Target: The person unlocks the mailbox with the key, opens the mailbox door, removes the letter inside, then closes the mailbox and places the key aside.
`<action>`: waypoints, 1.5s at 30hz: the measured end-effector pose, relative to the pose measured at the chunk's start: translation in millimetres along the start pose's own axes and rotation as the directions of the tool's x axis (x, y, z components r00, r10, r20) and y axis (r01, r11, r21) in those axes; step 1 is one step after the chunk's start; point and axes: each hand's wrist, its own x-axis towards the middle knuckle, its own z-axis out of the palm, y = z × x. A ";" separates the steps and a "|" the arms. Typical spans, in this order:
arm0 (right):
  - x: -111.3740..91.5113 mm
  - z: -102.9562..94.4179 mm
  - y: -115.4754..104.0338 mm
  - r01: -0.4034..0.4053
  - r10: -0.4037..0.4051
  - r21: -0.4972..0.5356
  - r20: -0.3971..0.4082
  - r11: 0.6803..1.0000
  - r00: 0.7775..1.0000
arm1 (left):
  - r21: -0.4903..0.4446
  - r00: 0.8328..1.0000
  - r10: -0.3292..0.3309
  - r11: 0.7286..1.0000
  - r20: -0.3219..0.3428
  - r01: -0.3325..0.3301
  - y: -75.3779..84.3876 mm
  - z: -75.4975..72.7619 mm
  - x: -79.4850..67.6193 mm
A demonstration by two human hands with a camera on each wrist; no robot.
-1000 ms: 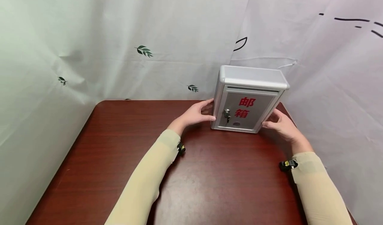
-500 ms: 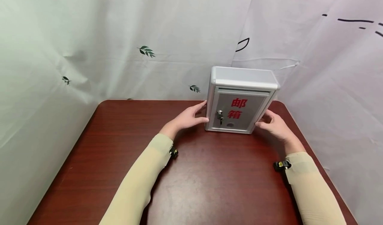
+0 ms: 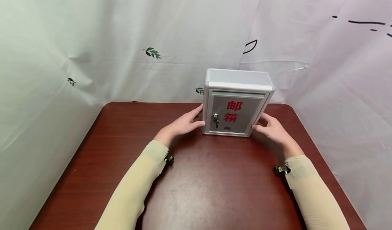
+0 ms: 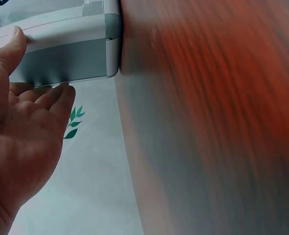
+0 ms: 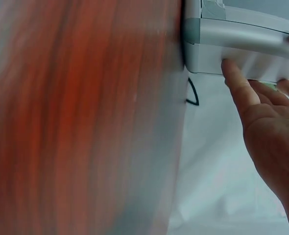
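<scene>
A silver-grey metal mailbox [image 3: 220,102] with red characters on its door stands upright at the far side of the table. A small lock with keys [image 3: 216,119] hangs at the door's left edge. My left hand [image 3: 183,124] holds the box's left side low down, thumb at the front edge; the left wrist view shows the fingertips [image 4: 63,90] at the rear edge. On the opposite side, my right hand [image 3: 274,131] holds the lower part, thumb at the front corner. In the right wrist view one fingertip [image 5: 228,66] lies against the side wall of the mailbox [image 5: 208,56].
The dark red-brown wooden table [image 3: 196,182] has rounded far corners. A white curtain [image 3: 171,26] with leaf prints hangs right behind it and along both sides. Each sleeve carries a small black wrist device [image 3: 169,159].
The mailbox has moved left along the table, with both hands moving left along with it. It stays upright, and the camera view has shifted slightly.
</scene>
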 end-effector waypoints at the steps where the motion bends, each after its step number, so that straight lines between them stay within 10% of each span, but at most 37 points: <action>1: 0.5 1.7 -0.3 0.002 -0.002 -0.004 0.005 1.000 1.000 | 0.005 1.000 -0.001 1.000 0.002 0.001 0.0 -0.9 -2.2; 18: 14.8 37.0 -21.5 0.092 -0.065 -0.250 0.113 0.964 0.991 | 0.094 0.997 0.044 0.995 -0.060 -0.038 -11.0 -14.0 -30.7; 32: 29.3 71.4 -36.4 0.182 -0.152 -0.254 0.131 0.950 0.980 | 0.112 0.990 0.003 0.994 -0.144 0.013 -11.4 -16.9 -52.1; 38: 34.4 82.8 -40.5 0.191 -0.161 -0.285 0.125 0.939 0.979 | 0.132 0.985 0.040 0.991 -0.170 -0.018 -59.0 -15.6 -50.7; 45: 37.5 92.9 -47.4 0.205 -0.174 -0.313 0.125 0.927 0.977 | 0.184 0.982 -0.015 0.982 -0.190 0.051 -42.6 -18.7 -67.0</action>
